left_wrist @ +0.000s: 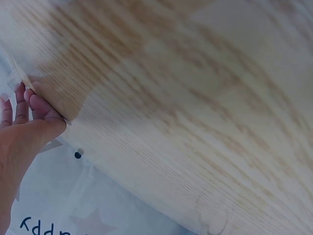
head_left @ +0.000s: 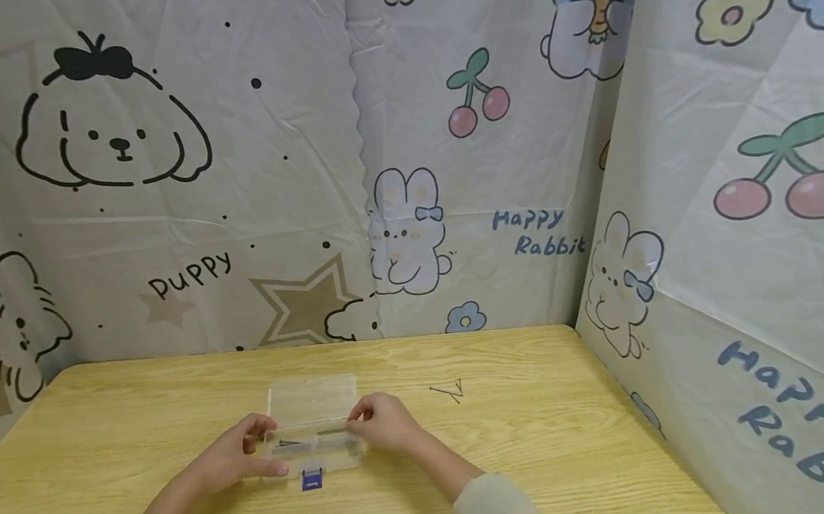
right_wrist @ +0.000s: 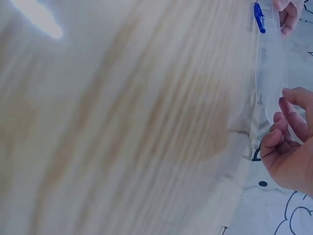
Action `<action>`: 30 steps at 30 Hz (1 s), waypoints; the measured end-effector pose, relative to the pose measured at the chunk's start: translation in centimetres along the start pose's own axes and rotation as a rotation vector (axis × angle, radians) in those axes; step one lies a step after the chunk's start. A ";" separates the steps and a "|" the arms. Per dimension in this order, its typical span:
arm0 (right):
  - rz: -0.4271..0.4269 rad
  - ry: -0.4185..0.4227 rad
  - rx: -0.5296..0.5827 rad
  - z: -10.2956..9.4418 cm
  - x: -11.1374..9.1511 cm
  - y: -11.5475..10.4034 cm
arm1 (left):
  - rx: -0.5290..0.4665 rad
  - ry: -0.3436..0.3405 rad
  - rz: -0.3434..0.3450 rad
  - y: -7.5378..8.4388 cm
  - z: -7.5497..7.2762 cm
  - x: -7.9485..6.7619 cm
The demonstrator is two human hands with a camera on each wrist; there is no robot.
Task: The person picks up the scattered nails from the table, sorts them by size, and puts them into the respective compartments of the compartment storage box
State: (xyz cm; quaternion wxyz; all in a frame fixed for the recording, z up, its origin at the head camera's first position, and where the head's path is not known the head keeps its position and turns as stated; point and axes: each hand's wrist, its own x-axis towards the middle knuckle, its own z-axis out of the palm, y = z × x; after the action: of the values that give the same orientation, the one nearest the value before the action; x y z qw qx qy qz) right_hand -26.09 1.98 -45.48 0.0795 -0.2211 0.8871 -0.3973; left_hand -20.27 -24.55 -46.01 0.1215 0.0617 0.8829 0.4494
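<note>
A clear plastic box [head_left: 341,462] with a blue latch [head_left: 312,479] stands on the table, its clear lid [head_left: 313,399] raised at the back. Inside the box's left part lie thin dark nails [head_left: 290,442]. My left hand [head_left: 228,457] grips the left end, thumb at the front corner and fingers farther back. At the right end, near the hinge, my right hand [head_left: 387,424] pinches the box with thumb and forefinger; its other fingers are curled in the right wrist view. Several loose nails [head_left: 448,392] lie on the table to the right of this hand.
The wood-grain table [head_left: 528,441] carries the box and the loose nails. Printed cloth [head_left: 290,186] hangs behind the table's far edge, and another cloth panel [head_left: 748,279] runs along its right side.
</note>
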 end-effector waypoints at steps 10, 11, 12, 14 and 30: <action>-0.002 0.020 0.001 -2.1 0.0 1.2 | -0.009 -0.015 0.018 -0.1 -0.1 -0.1; -0.001 0.027 -0.004 -2.4 0.0 1.4 | -0.010 -0.017 0.023 -0.1 -0.2 -0.1; -0.002 0.033 -0.007 -2.6 0.0 1.5 | -0.011 -0.018 0.026 -0.2 -0.2 -0.1; 0.002 0.045 -0.019 -3.2 -0.1 1.9 | -0.012 -0.021 0.031 -0.2 -0.1 -0.1; 0.056 0.162 -0.061 -7.4 -1.3 6.6 | -0.021 -0.017 0.042 -0.2 -0.1 0.0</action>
State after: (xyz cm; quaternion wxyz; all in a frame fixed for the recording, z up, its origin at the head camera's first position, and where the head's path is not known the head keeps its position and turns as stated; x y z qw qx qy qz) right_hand -29.45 11.40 -45.41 0.0117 -0.1655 0.9081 -0.3845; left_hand -20.27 -24.72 -46.11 0.1201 0.0829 0.8756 0.4605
